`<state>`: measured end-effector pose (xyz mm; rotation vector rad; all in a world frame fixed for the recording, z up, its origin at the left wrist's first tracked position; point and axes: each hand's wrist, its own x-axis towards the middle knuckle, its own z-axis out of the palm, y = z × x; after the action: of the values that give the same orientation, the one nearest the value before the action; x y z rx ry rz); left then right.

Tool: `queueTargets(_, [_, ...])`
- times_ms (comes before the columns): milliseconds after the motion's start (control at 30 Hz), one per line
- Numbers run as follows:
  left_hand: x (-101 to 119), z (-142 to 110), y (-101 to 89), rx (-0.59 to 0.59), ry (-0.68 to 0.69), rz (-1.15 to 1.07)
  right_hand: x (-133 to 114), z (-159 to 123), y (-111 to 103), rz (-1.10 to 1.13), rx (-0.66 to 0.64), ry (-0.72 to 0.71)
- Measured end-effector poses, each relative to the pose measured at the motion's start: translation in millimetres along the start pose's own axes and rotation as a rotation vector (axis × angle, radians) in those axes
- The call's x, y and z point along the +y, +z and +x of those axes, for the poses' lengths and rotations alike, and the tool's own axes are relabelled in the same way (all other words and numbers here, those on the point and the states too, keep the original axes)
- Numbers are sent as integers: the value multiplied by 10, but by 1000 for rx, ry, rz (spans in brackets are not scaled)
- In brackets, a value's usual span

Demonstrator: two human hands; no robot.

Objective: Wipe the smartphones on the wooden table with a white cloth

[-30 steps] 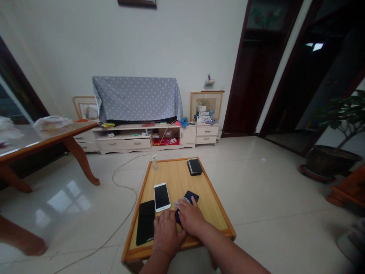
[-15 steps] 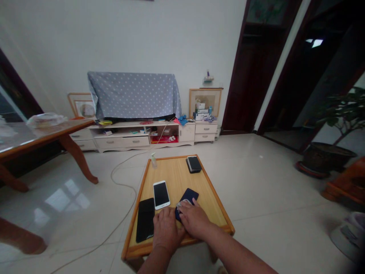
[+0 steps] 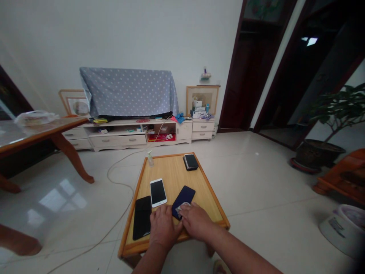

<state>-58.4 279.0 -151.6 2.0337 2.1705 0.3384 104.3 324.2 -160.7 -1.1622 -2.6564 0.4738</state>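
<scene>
A dark blue smartphone (image 3: pixel 185 193) lies slantwise, plain side up, near the front of the small wooden table (image 3: pixel 173 173). My right hand (image 3: pixel 196 220) is closed on a crumpled whitish cloth (image 3: pixel 183 206) and presses it on the phone's near half. My left hand (image 3: pixel 164 223) is closed at the phone's near left corner, with that corner between index finger and thumb. Beyond my left hand lies a white smartphone (image 3: pixel 157 192) with a dark screen. A larger black phone or tablet (image 3: pixel 142 217) lies to its left, close to my left fingers.
A small stack of phones (image 3: pixel 190 161) sits at the table's far right corner, a clear pump bottle (image 3: pixel 150 159) at the far left. A cable (image 3: pixel 125 213) runs over the floor. Further off stand a low cabinet (image 3: pixel 122 140), a larger table (image 3: pixel 65 127) and a potted plant (image 3: pixel 309 154).
My right hand has drawn the cloth toward me along the blue phone, baring more of its far half. My left hand stays at the near corner. The view has shifted slightly.
</scene>
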Motion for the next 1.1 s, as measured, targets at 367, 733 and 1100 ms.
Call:
queueTargets(367, [5,20,11,-25,-10,3,156,82,6,16,96,116])
queueTargets(733, [2,29,72,-28,-40,21,200,252,7,24,56,113])
queueTargets(1100, [49,-10,51,32,-14,53,119,270,47,42,99,151])
